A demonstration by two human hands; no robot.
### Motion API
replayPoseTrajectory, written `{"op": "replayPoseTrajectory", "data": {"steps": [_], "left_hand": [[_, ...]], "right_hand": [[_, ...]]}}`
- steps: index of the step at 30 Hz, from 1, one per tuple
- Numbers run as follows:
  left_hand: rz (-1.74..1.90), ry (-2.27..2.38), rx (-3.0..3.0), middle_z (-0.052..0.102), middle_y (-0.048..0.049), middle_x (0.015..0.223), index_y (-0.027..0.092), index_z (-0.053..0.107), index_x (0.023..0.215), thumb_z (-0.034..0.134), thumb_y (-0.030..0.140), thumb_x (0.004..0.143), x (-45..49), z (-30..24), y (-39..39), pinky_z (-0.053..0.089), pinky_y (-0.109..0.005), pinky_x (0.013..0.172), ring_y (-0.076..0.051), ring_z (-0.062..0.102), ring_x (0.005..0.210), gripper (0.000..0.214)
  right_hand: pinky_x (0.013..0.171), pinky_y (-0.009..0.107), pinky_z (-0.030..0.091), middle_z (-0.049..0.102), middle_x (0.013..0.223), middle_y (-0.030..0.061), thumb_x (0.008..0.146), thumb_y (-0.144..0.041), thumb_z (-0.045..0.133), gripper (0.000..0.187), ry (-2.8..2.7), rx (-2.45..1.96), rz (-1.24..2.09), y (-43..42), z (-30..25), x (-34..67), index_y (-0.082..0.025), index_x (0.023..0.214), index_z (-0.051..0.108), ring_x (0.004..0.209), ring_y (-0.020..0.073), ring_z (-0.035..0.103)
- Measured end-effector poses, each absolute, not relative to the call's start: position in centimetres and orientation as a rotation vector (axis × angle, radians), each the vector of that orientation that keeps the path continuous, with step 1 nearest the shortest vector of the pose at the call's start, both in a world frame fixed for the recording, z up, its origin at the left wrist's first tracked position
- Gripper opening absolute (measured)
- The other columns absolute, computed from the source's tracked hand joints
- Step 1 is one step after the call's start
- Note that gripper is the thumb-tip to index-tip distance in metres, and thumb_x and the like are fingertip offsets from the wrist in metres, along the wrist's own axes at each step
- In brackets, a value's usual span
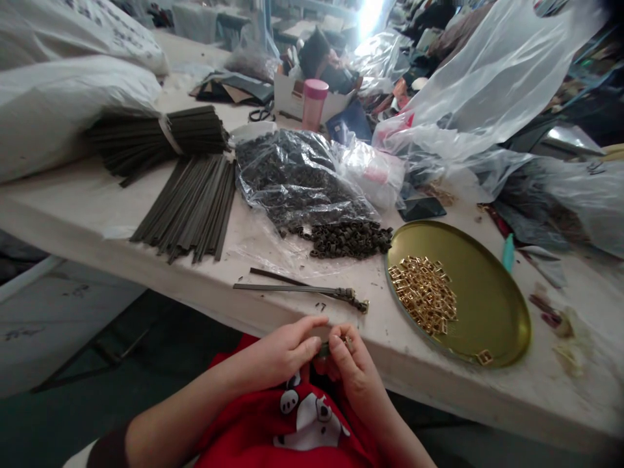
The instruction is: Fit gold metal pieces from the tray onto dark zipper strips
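Observation:
Close to my body, just off the table's front edge, my left hand and my right hand meet with fingertips pinched. Between them shows a short bit of dark strap; my fingers hide most of it. A small gold glint, perhaps a buckle, peeks out at my right fingers. On the table just beyond lie a couple of thin dark straps with gold buckles at their right ends. To the right, a round gold tray holds a heap of small gold buckles.
Dark strap loops spill from a clear plastic bag. Leftward lie loose dark strips and a tied bundle. Behind are scissors, a pink-lidded jar and a dark flat phone-like thing.

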State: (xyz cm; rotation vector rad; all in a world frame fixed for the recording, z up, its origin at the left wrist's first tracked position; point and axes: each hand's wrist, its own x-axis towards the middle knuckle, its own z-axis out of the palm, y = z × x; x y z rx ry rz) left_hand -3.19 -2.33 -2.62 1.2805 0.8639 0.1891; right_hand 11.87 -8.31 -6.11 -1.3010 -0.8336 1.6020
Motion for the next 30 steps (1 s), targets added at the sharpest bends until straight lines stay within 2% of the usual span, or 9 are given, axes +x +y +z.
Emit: {"op": "replayPoseTrajectory", "data": {"steps": [3, 6, 9, 13, 17, 20, 23, 26, 30], "left_hand": [[0.193, 0.868, 1.263, 0.059, -0.0005, 0.068, 0.015, 0.035, 0.129, 0.033, 0.029, 0.088, -3.2, -3.3, -2.5, 0.042, -0.021, 0.052, -0.011, 0.052, 0.053, 0.044], [0.208, 0.879, 1.308, 0.061, -0.0011, 0.072, 0.015, 0.034, 0.131, 0.040, 0.023, 0.084, -2.9, -3.1, -2.7, 0.043, -0.021, 0.054, -0.012, 0.055, 0.058, 0.048], [0.222, 0.909, 1.410, 0.064, -0.0074, 0.096, 0.015, 0.041, 0.128, 0.044, 0.018, 0.080, -2.6, -2.8, -2.9, 0.047, -0.027, 0.073, -0.016, 0.060, 0.081, 0.047], [0.296, 0.923, 1.546, 0.054, -0.0078, 0.124, 0.018, 0.044, 0.126, 0.045, 0.018, 0.081, -2.3, -3.0, -3.4, 0.039, -0.031, 0.094, -0.020, 0.052, 0.109, 0.045], [0.305, 0.907, 1.639, 0.052, -0.0061, 0.127, 0.021, 0.036, 0.131, 0.042, 0.016, 0.083, -2.2, -3.6, -4.1, 0.038, -0.031, 0.096, -0.019, 0.051, 0.112, 0.049], [0.322, 0.908, 1.625, 0.050, -0.0070, 0.129, 0.020, 0.036, 0.131, 0.042, 0.016, 0.082, -2.2, -3.8, -4.4, 0.037, -0.031, 0.097, -0.020, 0.049, 0.114, 0.049], [0.375, 0.847, 1.480, 0.056, -0.0106, 0.120, 0.015, 0.035, 0.130, 0.041, 0.018, 0.084, -2.3, -3.9, -4.5, 0.044, -0.030, 0.088, -0.018, 0.058, 0.098, 0.047], [0.418, 0.796, 1.334, 0.059, -0.0121, 0.114, 0.012, 0.032, 0.130, 0.039, 0.018, 0.085, -2.3, -3.8, -4.6, 0.048, -0.029, 0.080, -0.015, 0.061, 0.084, 0.046], [0.462, 0.819, 1.382, 0.051, -0.0091, 0.127, 0.016, 0.035, 0.130, 0.041, 0.014, 0.083, -2.5, -3.5, -4.7, 0.036, -0.032, 0.097, -0.018, 0.050, 0.110, 0.047]], "right_hand": [[0.039, 0.018, 0.019, 0.029, 0.044, -0.0122, 0.084, -0.046, 0.047, 0.026, -0.630, -1.279, 1.626, -8.3, -6.4, 11.9, -0.021, 0.080, 0.040, 0.038, 0.0054, 0.024], [0.038, 0.018, 0.020, 0.029, 0.044, -0.0118, 0.084, -0.044, 0.049, 0.025, -0.553, -1.242, 1.661, -8.3, -6.5, 12.0, -0.020, 0.078, 0.042, 0.038, 0.0050, 0.023], [0.038, 0.017, 0.021, 0.032, 0.045, -0.0107, 0.084, -0.043, 0.049, 0.026, -0.478, -1.204, 1.688, -8.3, -6.1, 11.9, -0.020, 0.075, 0.044, 0.038, 0.0047, 0.024], [0.036, 0.015, 0.019, 0.025, 0.047, -0.0120, 0.076, -0.040, 0.061, 0.026, -0.257, -1.141, 1.699, -8.0, -5.7, 11.5, -0.019, 0.071, 0.046, 0.038, 0.0030, 0.016], [0.035, 0.013, 0.016, 0.020, 0.046, -0.0134, 0.068, -0.039, 0.068, 0.033, -0.088, -1.084, 1.763, -7.8, -6.1, 11.4, -0.019, 0.066, 0.042, 0.039, 0.0024, 0.011], [0.035, 0.014, 0.020, 0.029, 0.047, -0.0120, 0.070, -0.041, 0.066, 0.032, -0.157, -1.144, 1.725, -8.1, -6.3, 11.2, -0.019, 0.068, 0.043, 0.038, 0.0027, 0.019], [0.040, 0.015, 0.028, 0.044, 0.050, -0.0081, 0.078, -0.042, 0.058, 0.026, -0.417, -1.256, 1.574, -8.5, -6.2, 11.1, -0.019, 0.075, 0.046, 0.042, 0.0051, 0.035], [0.040, 0.015, 0.028, 0.046, 0.046, -0.0076, 0.082, -0.042, 0.054, 0.026, -0.480, -1.211, 1.608, -8.5, -6.0, 11.1, -0.019, 0.075, 0.046, 0.041, 0.0055, 0.036], [0.036, 0.014, 0.021, 0.032, 0.042, -0.0112, 0.074, -0.039, 0.064, 0.030, -0.173, -1.031, 1.803, -8.1, -6.1, 11.4, -0.017, 0.066, 0.045, 0.036, 0.0026, 0.023]]}}
